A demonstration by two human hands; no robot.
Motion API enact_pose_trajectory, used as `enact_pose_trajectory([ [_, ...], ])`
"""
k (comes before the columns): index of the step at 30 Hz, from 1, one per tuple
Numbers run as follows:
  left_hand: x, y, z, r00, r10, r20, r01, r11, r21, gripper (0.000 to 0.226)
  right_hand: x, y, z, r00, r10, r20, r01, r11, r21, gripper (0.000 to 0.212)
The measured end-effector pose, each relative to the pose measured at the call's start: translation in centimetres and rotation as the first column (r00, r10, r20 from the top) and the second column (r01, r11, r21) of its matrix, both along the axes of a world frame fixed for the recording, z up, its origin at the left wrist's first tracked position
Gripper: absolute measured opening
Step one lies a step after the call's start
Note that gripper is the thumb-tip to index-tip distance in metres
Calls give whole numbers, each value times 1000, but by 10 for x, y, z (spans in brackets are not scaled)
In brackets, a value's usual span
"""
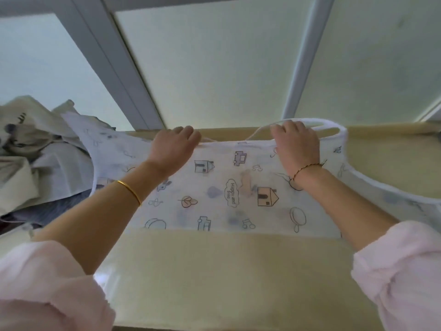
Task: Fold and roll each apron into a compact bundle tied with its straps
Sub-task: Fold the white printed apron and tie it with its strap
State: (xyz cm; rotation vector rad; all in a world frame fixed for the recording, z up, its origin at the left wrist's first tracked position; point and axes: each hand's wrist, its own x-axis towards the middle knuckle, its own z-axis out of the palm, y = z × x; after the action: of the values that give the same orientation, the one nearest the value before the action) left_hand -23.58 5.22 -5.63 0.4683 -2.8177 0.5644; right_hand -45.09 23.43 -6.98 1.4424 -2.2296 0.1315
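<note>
While the apron (226, 194) lies flat on the table (226, 271), long axis left to right, your left hand (173, 149) and right hand (297, 144) curl fingers over its far hem, apparently pinching it; fingertips are hidden. Its strap loop (334, 126) arcs just beyond your right fingers, crumpled cloth (35, 144) left of your left.

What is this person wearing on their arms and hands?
Pale pink left sleeve and right sleeve, pushed up the forearms. A thin gold bangle on the left wrist; a thin red-and-dark braided string bracelet on the right. The left hand and right hand wear no gloves.
</note>
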Motion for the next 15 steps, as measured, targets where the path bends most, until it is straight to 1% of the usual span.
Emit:
enact_pose_trajectory([
  [1,14,7,0,997,-83,5,83,997,-3,26,11,17,-1,1000,9,-18,-9,1000,1,35],
  [2,29,12,-5,986,-160,38,160,987,6,28,24,34,-5,1000,14,-15,-13,999,37,37],
  [3,43,16,-14,971,-219,99,218,976,23,32,35,49,-11,1000,5,5,-6,992,124,38],
  [5,75,26,-36,928,-233,290,225,973,61,46,63,72,-37,995,-82,65,55,939,340,40],
  [6,84,29,-47,904,-188,385,171,982,77,50,71,78,-48,989,-115,98,67,916,396,40],
  [7,92,32,-56,883,-121,453,91,992,87,48,80,81,-55,983,-141,120,75,896,438,40],
  [8,98,36,-62,871,-49,489,19,998,67,45,88,83,-62,981,-154,121,84,889,450,39],
  [10,100,43,-68,851,53,523,-74,997,19,43,97,85,-69,964,-210,164,99,854,511,34],
  [12,100,49,-72,839,144,525,-169,986,0,46,101,88,-73,933,-299,199,136,807,574,33],
  [15,99,55,-78,821,231,522,-254,967,-29,49,101,92,-78,912,-340,228,158,806,571,33],
])
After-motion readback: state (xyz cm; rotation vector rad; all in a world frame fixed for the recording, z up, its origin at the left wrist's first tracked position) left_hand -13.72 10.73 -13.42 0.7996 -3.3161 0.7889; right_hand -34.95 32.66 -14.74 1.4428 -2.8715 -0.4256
